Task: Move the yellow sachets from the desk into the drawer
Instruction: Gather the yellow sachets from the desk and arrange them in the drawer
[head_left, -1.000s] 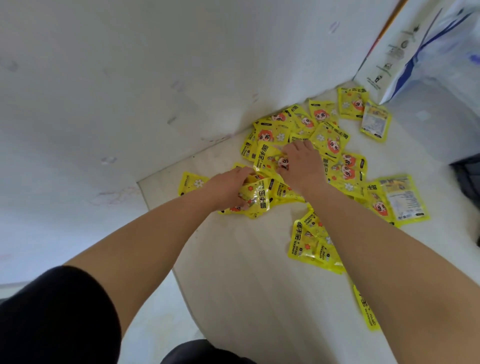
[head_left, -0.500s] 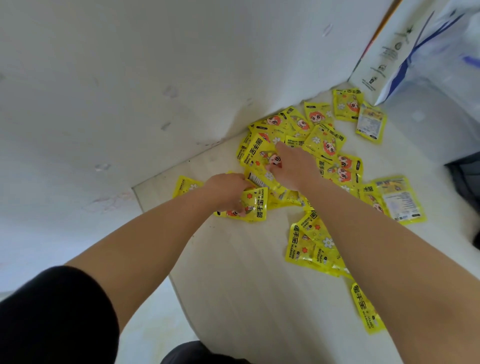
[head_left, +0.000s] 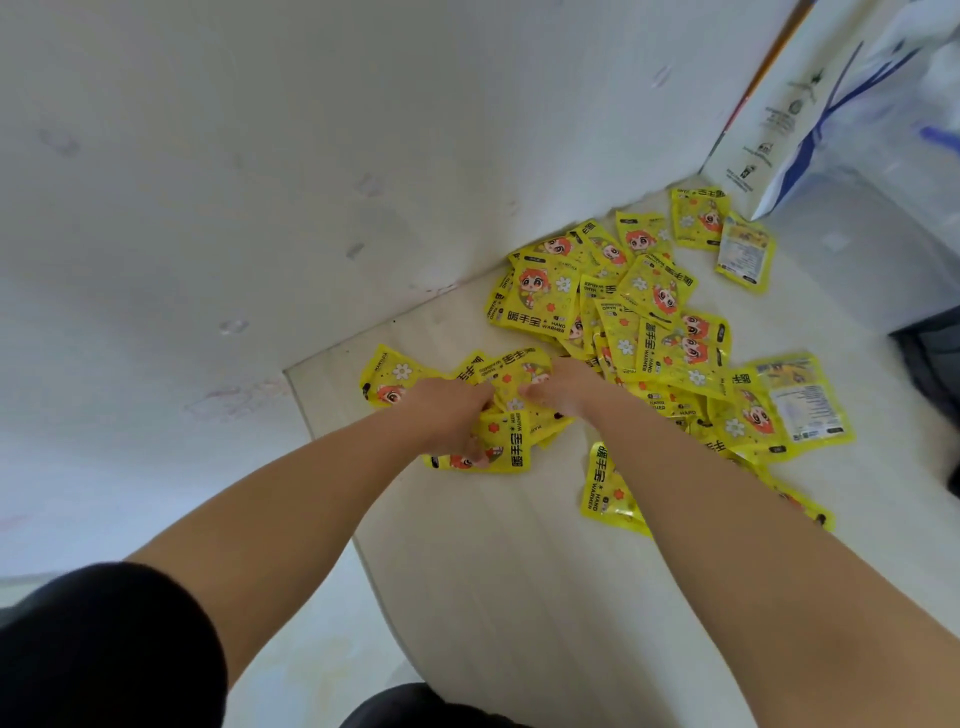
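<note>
Yellow sachets (head_left: 613, 322) lie all over the pale desk (head_left: 519, 597), and I see both hands in the pile.

I use the white wall (head_left: 260, 156) as my mark: the big heap sits on the desk right next to it, and more packets spread away from the wall toward a white bag (head_left: 779, 114) with blue lines. My left hand (head_left: 449, 410) is curled around a small bunch of sachets (head_left: 506, 441) at the edge of the heap, fingers bent and squeezing them. My right hand (head_left: 566, 389) is just beside it, touching the same bunch, fingers curled down onto the packets. I cannot tell if the right fingers really pinch one. A black sleeve (head_left: 104, 649) covers my left upper arm.
</note>
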